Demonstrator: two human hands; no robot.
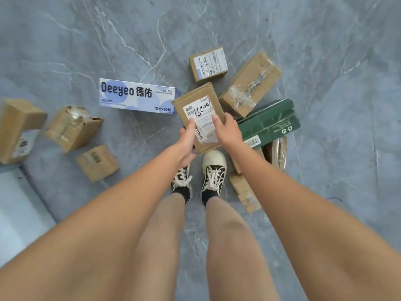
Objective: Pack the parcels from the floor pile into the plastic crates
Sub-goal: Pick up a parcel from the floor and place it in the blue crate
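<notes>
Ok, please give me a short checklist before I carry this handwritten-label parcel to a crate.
1. Both hands grip: left hand and right hand hold the brown parcel: ok.
2. Parcel closed, label intact: ok.
3. Parcel clear of the green box: cannot tell.
4. Crate in view: not ok, none seen.
5. Floor around the shoes: not ok, small cardboard boxes lie beside the right one.

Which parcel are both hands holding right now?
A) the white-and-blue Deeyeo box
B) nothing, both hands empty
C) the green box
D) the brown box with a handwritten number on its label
D: the left hand and right hand grip the near end of the brown box, thumbs on its label, which has handwriting on it; the Deeyeo box and green box lie untouched on the floor.
</notes>
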